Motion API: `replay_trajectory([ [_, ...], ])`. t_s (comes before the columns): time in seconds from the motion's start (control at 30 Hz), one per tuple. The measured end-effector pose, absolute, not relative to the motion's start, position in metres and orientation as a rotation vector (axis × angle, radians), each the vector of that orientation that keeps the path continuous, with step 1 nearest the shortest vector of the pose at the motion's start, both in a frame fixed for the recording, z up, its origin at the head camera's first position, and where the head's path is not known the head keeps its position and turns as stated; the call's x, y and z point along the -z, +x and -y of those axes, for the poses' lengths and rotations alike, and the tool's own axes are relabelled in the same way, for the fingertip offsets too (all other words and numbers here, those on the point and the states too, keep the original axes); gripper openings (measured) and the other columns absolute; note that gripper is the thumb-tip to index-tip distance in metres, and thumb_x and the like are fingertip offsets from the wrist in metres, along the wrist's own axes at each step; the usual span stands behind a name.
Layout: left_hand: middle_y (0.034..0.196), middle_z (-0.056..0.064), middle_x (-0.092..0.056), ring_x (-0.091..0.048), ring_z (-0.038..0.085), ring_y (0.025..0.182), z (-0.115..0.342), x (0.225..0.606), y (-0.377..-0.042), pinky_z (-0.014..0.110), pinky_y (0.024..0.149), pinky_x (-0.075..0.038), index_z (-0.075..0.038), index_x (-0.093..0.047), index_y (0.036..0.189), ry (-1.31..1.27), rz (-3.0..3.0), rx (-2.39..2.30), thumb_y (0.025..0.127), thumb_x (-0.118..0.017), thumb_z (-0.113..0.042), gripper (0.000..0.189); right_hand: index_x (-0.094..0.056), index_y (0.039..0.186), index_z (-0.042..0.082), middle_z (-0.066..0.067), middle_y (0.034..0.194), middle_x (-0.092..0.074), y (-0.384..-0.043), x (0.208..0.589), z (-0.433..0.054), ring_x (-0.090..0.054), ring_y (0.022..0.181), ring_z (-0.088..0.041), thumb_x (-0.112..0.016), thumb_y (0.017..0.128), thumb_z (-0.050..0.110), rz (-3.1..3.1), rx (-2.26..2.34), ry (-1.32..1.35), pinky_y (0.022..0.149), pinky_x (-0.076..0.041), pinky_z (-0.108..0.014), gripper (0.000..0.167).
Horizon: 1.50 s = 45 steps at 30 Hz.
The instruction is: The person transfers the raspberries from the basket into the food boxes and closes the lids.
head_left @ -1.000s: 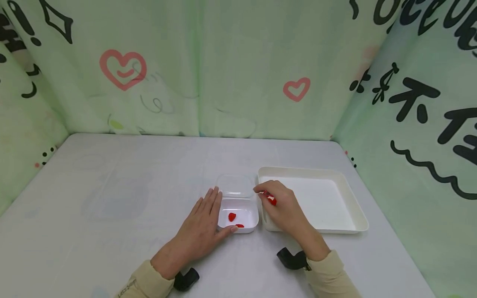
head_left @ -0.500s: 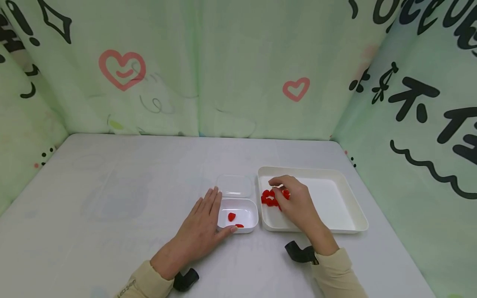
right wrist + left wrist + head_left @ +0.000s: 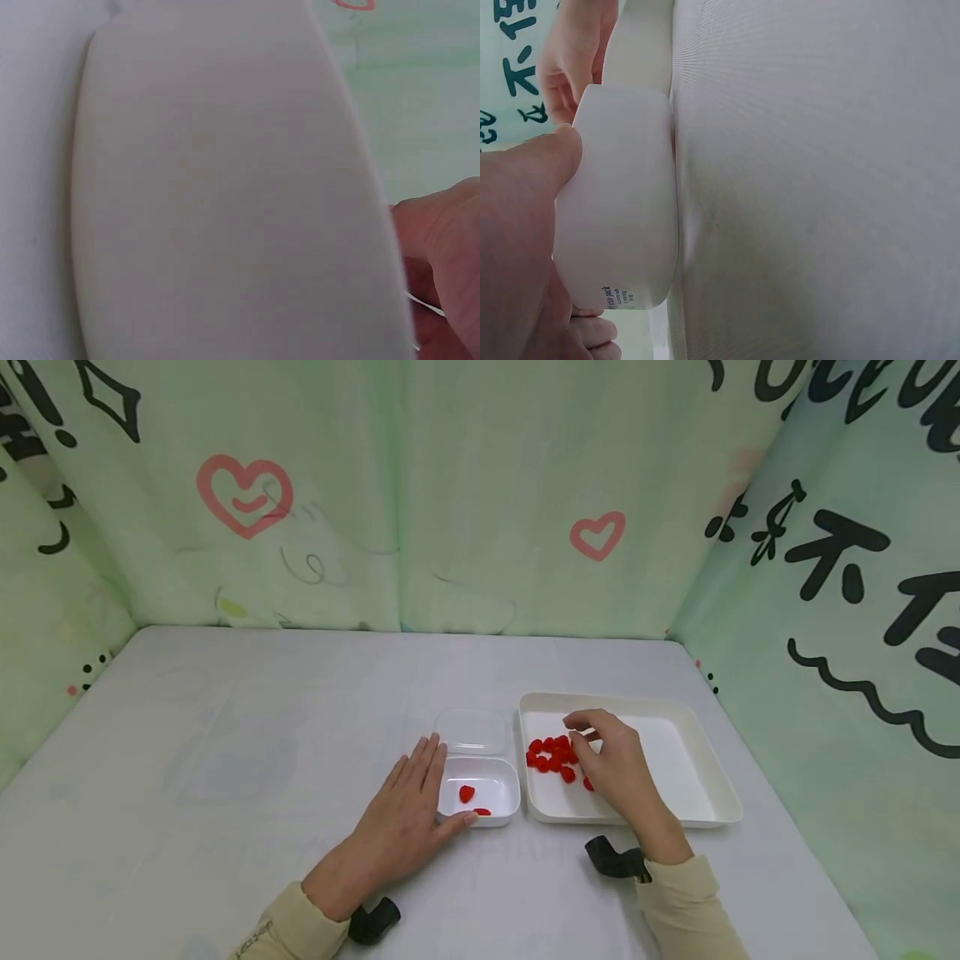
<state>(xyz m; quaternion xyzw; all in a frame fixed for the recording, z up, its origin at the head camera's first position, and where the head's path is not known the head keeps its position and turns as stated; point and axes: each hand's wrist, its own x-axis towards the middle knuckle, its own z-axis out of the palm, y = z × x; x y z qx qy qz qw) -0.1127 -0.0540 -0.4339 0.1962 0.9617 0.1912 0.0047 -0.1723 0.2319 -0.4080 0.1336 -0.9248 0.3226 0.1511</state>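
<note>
My left hand (image 3: 405, 806) lies along the left side of a small white box (image 3: 498, 768), fingers straight, thumb over its near rim. The left wrist view shows that thumb against the box's side. Inside the box are two small red pieces (image 3: 467, 793), one partly behind the rim. A clear lid (image 3: 471, 732) lies folded back behind it. Over the white tray (image 3: 675, 752), my right hand (image 3: 617, 764) reaches down with thumb and bent forefinger apart, beside several small red pieces (image 3: 555, 763). The tray wall hides its fingertips in the right wrist view.
The tray stands close against the box's right side, on a white-covered table (image 3: 225, 735). A green printed curtain (image 3: 480, 510) encloses the back and both sides. A black wrist mount (image 3: 615, 858) hangs under each forearm.
My right hand has moved right, from the tray's left edge to farther inside it, uncovering the red pieces there. The left hand and the box have stayed in place.
</note>
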Motion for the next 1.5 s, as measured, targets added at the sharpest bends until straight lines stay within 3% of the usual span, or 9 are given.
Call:
replay_trajectory([
  [0.6,0.166,0.015,-0.016,-0.012,0.029,0.155,0.056,0.432,-0.111,0.049,0.124,-0.02,0.0,-0.016,0.157,0.623,-2.996,-0.615,0.094,-0.052,-0.062,0.095,-0.066,0.115,0.002,-0.017,0.109,-0.069,-0.178,0.422,-0.239,-0.064,0.097,-0.03,-0.06,0.095,0.005,2.838,-0.917,0.141,0.086,-0.059,-0.045,0.02],
  [0.97,0.166,0.013,-0.016,-0.014,0.028,0.155,0.054,0.429,-0.114,0.049,0.125,-0.018,-0.001,-0.017,0.158,0.586,-2.986,-0.607,0.092,-0.054,-0.063,0.097,-0.065,0.115,0.002,-0.018,0.11,-0.069,-0.183,0.424,-0.238,-0.063,0.1,-0.031,-0.059,0.096,0.003,2.863,-0.894,0.107,0.09,-0.058,-0.046,0.02],
  [1.5,0.166,0.016,-0.016,-0.012,0.03,0.155,0.056,0.431,-0.112,0.049,0.124,-0.02,0.001,-0.017,0.157,0.633,-3.0,-0.614,0.094,-0.053,-0.062,0.096,-0.065,0.114,0.001,-0.018,0.107,-0.069,-0.184,0.424,-0.236,-0.063,0.094,-0.03,-0.059,0.096,0.004,2.895,-0.885,0.088,0.084,-0.059,-0.044,0.019],
])
